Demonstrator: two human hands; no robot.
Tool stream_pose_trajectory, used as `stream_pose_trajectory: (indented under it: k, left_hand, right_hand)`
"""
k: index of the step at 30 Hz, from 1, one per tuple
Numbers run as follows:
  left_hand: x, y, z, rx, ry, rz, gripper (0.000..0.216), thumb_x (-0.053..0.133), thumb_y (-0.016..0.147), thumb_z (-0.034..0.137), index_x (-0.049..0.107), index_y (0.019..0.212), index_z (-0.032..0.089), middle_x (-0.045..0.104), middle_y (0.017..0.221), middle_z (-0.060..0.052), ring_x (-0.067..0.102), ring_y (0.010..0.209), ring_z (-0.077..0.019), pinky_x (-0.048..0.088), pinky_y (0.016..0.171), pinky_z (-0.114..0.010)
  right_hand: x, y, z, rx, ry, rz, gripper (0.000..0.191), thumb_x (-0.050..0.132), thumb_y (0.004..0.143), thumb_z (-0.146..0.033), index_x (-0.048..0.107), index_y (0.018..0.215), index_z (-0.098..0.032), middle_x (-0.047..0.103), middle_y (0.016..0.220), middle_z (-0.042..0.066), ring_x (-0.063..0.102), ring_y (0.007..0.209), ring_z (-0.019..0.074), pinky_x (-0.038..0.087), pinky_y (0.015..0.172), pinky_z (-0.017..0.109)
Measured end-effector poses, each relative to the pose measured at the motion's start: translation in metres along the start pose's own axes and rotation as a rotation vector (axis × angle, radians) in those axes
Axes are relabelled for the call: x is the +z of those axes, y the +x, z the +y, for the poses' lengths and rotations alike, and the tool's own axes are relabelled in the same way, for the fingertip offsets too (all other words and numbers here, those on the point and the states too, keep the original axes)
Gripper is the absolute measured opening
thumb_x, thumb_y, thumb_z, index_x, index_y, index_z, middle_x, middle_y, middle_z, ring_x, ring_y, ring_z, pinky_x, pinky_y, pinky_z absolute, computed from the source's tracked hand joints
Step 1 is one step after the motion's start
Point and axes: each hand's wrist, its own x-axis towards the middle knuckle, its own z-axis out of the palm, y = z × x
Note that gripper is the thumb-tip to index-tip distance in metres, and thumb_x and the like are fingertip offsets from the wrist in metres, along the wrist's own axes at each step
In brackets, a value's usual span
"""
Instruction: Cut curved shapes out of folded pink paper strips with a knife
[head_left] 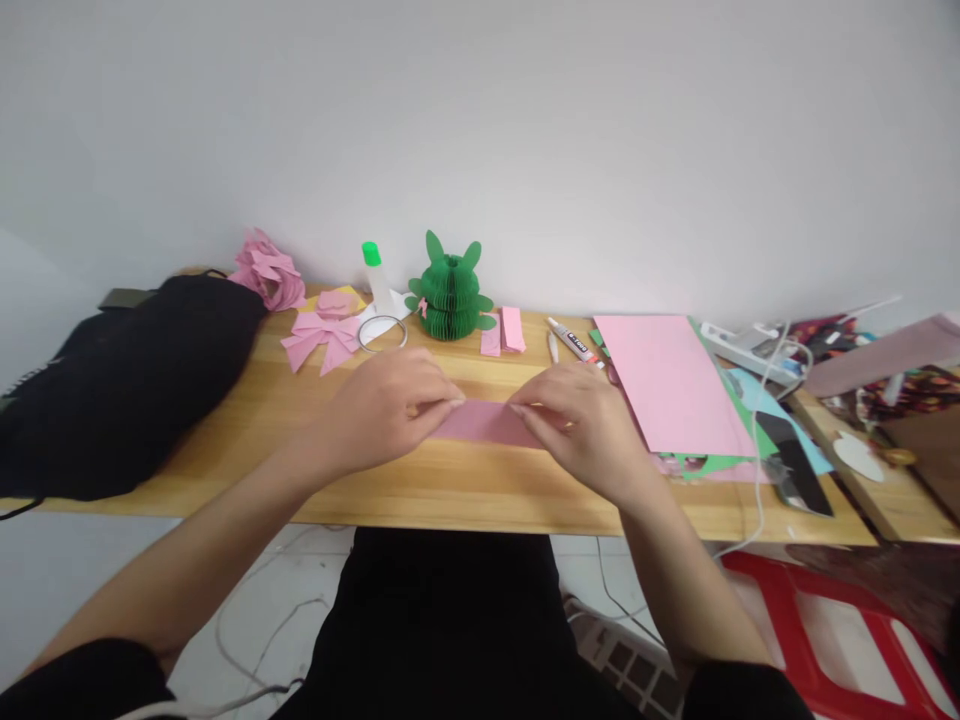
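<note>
A strip of pink paper [484, 423] stretches between my two hands, just over the wooden table. My left hand [397, 405] pinches it near its upper left part, thumb against fingertips. With thumb and forefinger together, my right hand [581, 420] grips the strip's upper edge farther right. Both ends of the strip are partly covered by the hands. Beyond them stands a green honeycomb paper figure [448, 295] with leaf-shaped ears. Two small folded pink paper pieces [511, 330] lie beside it.
A glue bottle with green cap [377, 275], a metal ring [382, 333], a pink paper bow [322, 335] and crumpled pink paper [268, 272] stand back left, near a black bag [142, 390]. At right lie a glue tube [576, 343], pink sheets [675, 380], a phone [795, 465] and a power strip [750, 352].
</note>
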Motion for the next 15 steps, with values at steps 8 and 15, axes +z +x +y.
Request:
stream_pose_trajectory:
  k: [8,15]
  left_hand:
    - [0.025,-0.036,-0.032,-0.596,-0.845,0.329,0.027,0.072,0.085,0.047,0.078,0.085,0.021,0.078,0.081,-0.005,0.073,0.076,-0.0196,0.058,0.075,-0.033]
    - [0.070,-0.031,-0.020,-0.562,-1.316,0.322,0.048,0.087,0.064,0.057,0.075,0.089,0.018,0.077,0.080,-0.007,0.072,0.068,-0.0185,0.058,0.063,-0.031]
  right_hand:
    - [0.013,-0.021,0.029,0.733,0.852,0.282,0.024,0.084,0.062,-0.042,0.074,0.065,-0.021,0.070,0.061,0.001,0.058,0.054,0.0138,0.042,0.049,0.025]
    - [0.058,-0.026,0.031,0.965,1.148,0.424,0.043,0.090,0.047,-0.054,0.072,0.065,-0.020,0.066,0.057,-0.001,0.051,0.047,0.0100,0.037,0.044,0.022]
